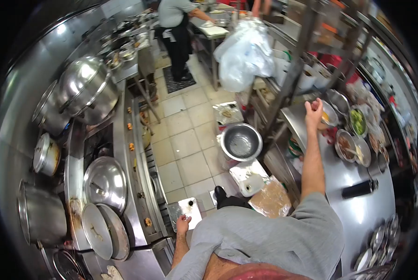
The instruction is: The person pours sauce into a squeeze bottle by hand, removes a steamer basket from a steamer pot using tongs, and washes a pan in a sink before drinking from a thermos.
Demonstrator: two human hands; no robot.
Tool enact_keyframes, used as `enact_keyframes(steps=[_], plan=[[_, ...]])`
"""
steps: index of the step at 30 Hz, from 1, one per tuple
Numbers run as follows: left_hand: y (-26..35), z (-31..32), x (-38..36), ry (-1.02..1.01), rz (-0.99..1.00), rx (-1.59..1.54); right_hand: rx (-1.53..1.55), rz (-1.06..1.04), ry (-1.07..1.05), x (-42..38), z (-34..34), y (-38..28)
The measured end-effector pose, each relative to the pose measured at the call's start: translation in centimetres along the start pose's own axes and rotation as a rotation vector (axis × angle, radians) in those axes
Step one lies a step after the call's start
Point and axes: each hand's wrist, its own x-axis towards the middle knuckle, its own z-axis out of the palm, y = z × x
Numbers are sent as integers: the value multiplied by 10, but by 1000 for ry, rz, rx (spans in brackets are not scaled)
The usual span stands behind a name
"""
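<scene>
My right hand [314, 113] is raised over the left edge of the steel worktable [330, 179], its fingers apart and loosely bent with nothing visible in them. Just right of it is a bowl [329, 114] with something orange-yellow inside. Further right stand a bowl of chopped green vegetables [357, 121], a bowl of brownish food [345, 143] and a pale bowl [362, 151] with a utensil in it. Low at my left side hangs my left hand [183, 225], fingers slightly curled and apart, holding nothing I can see. Behind it is a white lid-like surface [190, 207].
Large steel pots [90, 88] and round lids [105, 184] line the stove on the left. A metal basin [240, 142], a white plastic container [252, 185] and cardboard [270, 198] stand low ahead. Another person [174, 37] works at the back, beside hanging plastic bags [244, 58].
</scene>
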Motion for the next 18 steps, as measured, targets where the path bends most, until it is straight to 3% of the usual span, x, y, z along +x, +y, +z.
enact_keyframes(steps=[1,3,4,7,8,10,12,15,18], plan=[[8,-2,12,7,41,-8,-152,-22,-57,17,19,1],[30,-10,32,58,65,-50,-43,19,-102,50,57,24],[43,-13,41,46,72,-52,-87,-48,-133,68,70,45],[78,-22,74,53,129,-67,-232,40,-131,101,97,81],[93,-25,83,84,122,-87,-76,112,-208,110,105,108],[135,-32,98,73,172,6,210,267,-431,105,112,102],[161,-30,116,97,200,-38,114,197,-260,102,129,132],[196,-27,141,-21,297,35,-144,243,-242,88,134,104],[240,-25,150,-69,324,123,-161,178,-229,67,147,72]])
